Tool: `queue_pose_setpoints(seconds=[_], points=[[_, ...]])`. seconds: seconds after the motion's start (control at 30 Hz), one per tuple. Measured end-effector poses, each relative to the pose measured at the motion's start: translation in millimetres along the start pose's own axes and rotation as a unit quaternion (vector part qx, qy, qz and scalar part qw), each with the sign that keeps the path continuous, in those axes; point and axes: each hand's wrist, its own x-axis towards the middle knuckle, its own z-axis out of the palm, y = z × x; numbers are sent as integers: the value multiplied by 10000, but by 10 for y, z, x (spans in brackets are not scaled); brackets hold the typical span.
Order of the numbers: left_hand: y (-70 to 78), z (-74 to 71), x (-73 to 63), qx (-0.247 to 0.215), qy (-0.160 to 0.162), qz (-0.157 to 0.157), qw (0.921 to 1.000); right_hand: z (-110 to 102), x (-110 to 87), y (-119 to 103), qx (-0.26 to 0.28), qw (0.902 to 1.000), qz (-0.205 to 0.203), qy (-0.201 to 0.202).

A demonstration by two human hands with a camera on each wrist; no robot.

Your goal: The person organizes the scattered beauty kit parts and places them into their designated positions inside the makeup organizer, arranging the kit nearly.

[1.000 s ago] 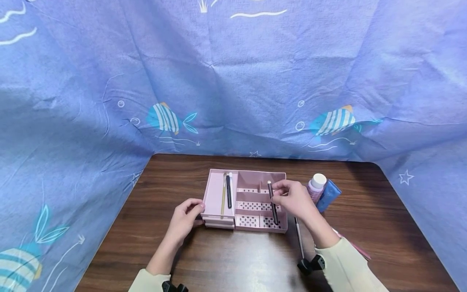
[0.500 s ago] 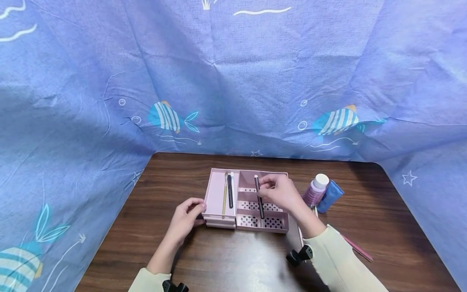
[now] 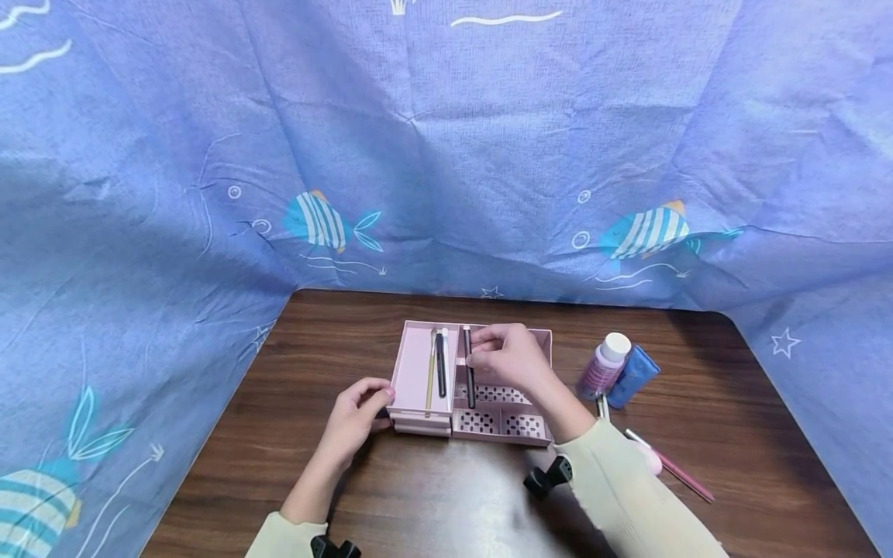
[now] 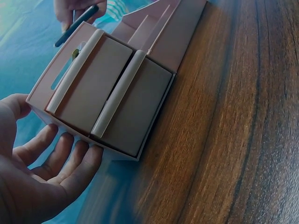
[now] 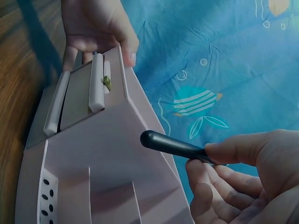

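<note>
A pink desktop organizer [image 3: 413, 364] stands on the table, with drawers [image 4: 98, 79] under its flat top at left and open compartments [image 5: 70, 191] at right. My left hand [image 3: 353, 415] grips its left side, thumb at the upper edge and fingers against the wall. In my right hand [image 3: 512, 358] a black makeup brush [image 3: 470, 384] is pinched between thumb and fingers, its pale tip up. It is over the compartments, right beside the flat top; its rounded black end [image 5: 152, 140] shows in the right wrist view. On that top lie a yellow-handled brush [image 3: 429, 380], a black brush [image 3: 441, 368] and a white one [image 3: 447, 376].
Right of the organizer stand a white-capped purple bottle [image 3: 601, 368] and a blue tube [image 3: 633, 377]. Near my right sleeve lie a pink stick [image 3: 680, 471] and a pink rounded item [image 3: 653, 459]. A blue fish-print cloth [image 3: 446, 194] hangs behind the table.
My right hand has carried the black brush leftward, from the right-hand compartments to beside the flat top. My left hand stays at the organizer's side.
</note>
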Motion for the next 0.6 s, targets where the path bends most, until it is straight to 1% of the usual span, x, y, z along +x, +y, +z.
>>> queue_pose_setpoints(seconds=[0.13, 0.2, 0.27, 0.43, 0.6], points=[[1, 3, -7, 6, 11, 28, 10000, 64, 47, -18, 459, 9988, 66, -148], [-6, 3, -7, -2, 10, 14, 10000, 101, 66, -32, 752, 9968, 162, -233], [-15, 4, -4, -18, 3, -7, 10000, 140, 89, -46, 936, 9948, 293, -264], [-23, 5, 1, -51, -21, 7, 10000, 239, 146, -82, 1081, 9919, 607, -275], [-20, 7, -2, -63, 4, 24, 10000, 336, 190, -124, 1226, 9889, 753, -369]])
